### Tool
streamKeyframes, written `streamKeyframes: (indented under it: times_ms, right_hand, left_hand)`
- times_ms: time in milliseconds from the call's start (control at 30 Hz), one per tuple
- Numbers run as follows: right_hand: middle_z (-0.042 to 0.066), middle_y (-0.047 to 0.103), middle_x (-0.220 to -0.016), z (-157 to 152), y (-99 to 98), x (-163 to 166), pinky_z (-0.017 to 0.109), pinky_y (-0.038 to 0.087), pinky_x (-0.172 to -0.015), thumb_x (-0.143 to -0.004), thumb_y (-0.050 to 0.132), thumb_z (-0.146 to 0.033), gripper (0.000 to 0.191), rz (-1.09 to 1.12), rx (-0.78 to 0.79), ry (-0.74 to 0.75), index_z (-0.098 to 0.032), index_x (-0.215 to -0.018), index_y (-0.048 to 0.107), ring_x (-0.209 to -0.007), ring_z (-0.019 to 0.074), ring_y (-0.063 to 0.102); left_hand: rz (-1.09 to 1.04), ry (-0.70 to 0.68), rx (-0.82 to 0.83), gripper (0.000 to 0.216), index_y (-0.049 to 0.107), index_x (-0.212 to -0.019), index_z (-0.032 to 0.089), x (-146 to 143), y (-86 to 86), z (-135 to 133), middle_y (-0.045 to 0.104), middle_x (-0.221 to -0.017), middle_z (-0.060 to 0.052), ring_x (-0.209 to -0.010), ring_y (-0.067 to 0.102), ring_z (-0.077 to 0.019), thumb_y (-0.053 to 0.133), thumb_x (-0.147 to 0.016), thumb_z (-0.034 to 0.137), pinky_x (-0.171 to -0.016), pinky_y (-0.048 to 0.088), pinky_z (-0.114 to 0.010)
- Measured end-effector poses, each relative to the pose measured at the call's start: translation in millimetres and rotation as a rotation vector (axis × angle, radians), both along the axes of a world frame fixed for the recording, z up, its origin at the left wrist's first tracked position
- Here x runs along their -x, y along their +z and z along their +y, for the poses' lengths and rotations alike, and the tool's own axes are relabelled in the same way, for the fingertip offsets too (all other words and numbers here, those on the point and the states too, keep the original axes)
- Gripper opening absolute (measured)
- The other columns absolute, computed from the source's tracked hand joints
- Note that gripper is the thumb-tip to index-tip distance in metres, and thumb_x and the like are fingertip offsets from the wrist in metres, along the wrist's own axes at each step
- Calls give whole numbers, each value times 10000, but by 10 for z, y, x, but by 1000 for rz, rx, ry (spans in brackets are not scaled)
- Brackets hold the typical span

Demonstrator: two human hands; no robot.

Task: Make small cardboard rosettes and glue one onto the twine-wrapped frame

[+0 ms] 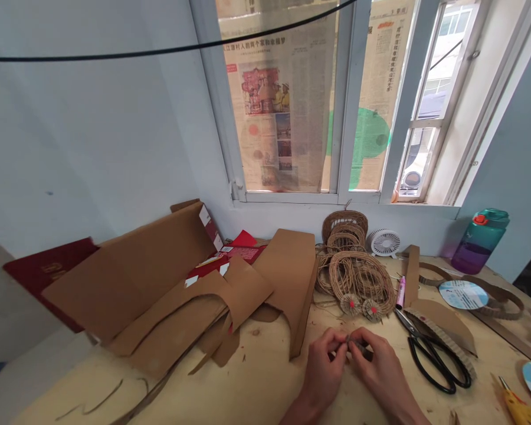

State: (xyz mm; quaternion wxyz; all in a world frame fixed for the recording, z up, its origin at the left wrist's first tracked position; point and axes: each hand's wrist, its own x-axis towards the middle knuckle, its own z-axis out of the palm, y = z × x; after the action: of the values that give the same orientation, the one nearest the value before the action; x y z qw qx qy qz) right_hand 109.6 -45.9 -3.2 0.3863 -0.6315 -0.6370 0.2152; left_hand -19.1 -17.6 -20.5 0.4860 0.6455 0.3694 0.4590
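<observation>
Over the front of the wooden table, my left hand (324, 361) and my right hand (377, 361) meet fingertip to fingertip. Both are closed in a pinch on one small grey-brown piece (363, 352). Fingers cover most of it, so I cannot make out its exact kind. Just beyond my hands lie two small pleated rosettes (351, 304) with red centres, beside coiled brown cord shapes (363, 277). Black-handled scissors (433, 354) rest to the right of my right hand, their blades pointing away, next to a strip of corrugated cardboard (451, 348).
Cut cardboard sheets (248, 289) and a large folded box (133, 265) fill the left side. At the back stand a white fan (384, 242) and a teal-purple bottle (480, 242). A pink marker (400, 292) and a yellow-handled tool (515, 404) lie on the right.
</observation>
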Motion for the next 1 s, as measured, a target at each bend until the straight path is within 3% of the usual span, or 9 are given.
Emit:
streamKeyframes:
  times_ms: [200,300,467,800,1000]
  right_hand:
    - [13,639,-665,-10,29,-71,249,420,-643,-801,472,-295,205,-32,22,61,-196,-673,598,-669,175,579]
    - [20,662,-698,-18,42,-100,248,424,-657,-802,471,-311,212,-8,52,81,-195,-705,620,-698,180,592]
    - [9,665,-657,-35,72,-113,230,404,-582,-814,477,-380,267,-13,132,8,-202,-710,648,-635,170,581]
    - [30,679,-658,0,22,-97,255,449,-646,-802,516,-452,324,18,35,27,-198,-672,670,-673,188,600]
    - [34,688,-690,2,-9,-84,264,454,-677,-793,534,-420,281,54,25,39,-196,-702,678,-703,196,608]
  left_hand:
    - [-83,-94,237,66,532,-657,160,-3,-15,67,577,-582,22,-470,561,-105,557,-718,167,-439,393,-175]
    - [-73,-102,264,67,553,-657,153,6,-12,72,572,-578,24,-471,559,-100,579,-708,189,-430,375,-169]
    - [-55,-49,179,75,581,-684,155,11,33,43,605,-641,5,-506,564,-107,561,-739,202,-449,402,-178]
    - [136,74,-103,149,617,-781,182,-2,22,-57,683,-745,-25,-675,638,-156,484,-805,118,-576,456,-201]
    - [241,149,-201,182,607,-751,201,-24,-18,-94,662,-718,-17,-659,621,-159,471,-791,86,-566,440,-202]
